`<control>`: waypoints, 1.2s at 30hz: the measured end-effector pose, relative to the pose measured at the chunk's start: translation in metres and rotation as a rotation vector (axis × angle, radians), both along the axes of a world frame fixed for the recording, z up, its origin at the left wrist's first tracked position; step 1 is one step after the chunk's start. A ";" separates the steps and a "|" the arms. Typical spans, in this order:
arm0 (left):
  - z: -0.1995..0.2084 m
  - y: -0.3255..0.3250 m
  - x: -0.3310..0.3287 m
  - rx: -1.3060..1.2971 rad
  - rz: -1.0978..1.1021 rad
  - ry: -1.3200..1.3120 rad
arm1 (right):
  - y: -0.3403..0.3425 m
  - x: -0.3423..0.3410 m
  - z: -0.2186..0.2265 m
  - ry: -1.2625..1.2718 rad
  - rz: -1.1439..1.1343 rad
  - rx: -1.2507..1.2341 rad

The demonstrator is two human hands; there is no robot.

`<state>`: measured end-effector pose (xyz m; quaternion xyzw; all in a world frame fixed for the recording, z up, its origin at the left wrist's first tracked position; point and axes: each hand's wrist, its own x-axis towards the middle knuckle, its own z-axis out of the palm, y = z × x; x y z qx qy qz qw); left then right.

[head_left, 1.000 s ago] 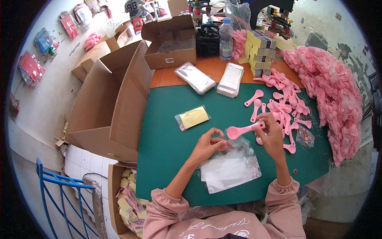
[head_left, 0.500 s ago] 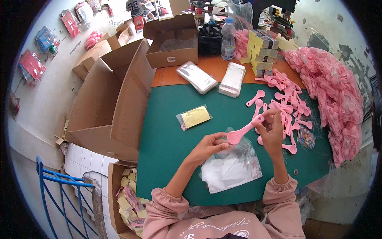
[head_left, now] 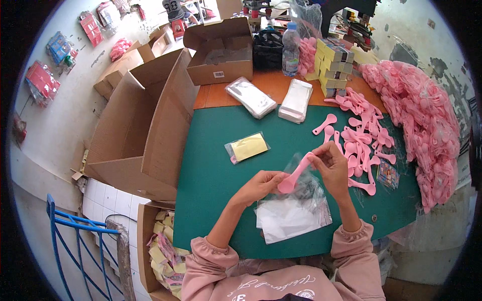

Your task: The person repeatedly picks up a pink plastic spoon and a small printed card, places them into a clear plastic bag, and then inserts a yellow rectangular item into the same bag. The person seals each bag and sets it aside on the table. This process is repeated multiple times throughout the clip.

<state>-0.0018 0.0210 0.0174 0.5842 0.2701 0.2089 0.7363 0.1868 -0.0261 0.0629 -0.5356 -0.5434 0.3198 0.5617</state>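
A pink plastic spoon hangs tilted over the near middle of the table, bowl down and to the left. My right hand pinches the end of its handle. Beside the bowl, my left hand is closed at the edge of a clear plastic bag; its fingertips are partly hidden. Whether the spoon is inside the bag or in front of it, I cannot tell. Below my hands lie flat white and clear bags. Loose pink spoons are heaped beyond my right hand.
A bagged yellow card lies at left on the green table. Bag stacks, a water bottle and card stacks stand behind. Bagged spoons pile up at right. A large carton stands left.
The spoon has come down and left, its handle now steeper. My right hand has moved slightly left and down with it. Clear plastic now stands up behind the spoon.
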 end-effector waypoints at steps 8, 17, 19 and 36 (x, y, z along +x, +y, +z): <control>0.004 -0.003 0.009 0.091 0.173 -0.093 | -0.005 0.000 0.017 -0.519 0.354 0.211; 0.044 0.013 -0.020 0.411 0.259 -0.198 | 0.079 0.202 -0.014 -1.401 -0.517 -0.288; 0.038 0.016 -0.022 0.400 0.276 -0.193 | 0.088 0.190 -0.022 -1.415 -0.661 0.255; 0.011 0.023 -0.022 -0.025 0.429 0.018 | -0.104 0.317 -0.074 -1.113 -0.785 -0.912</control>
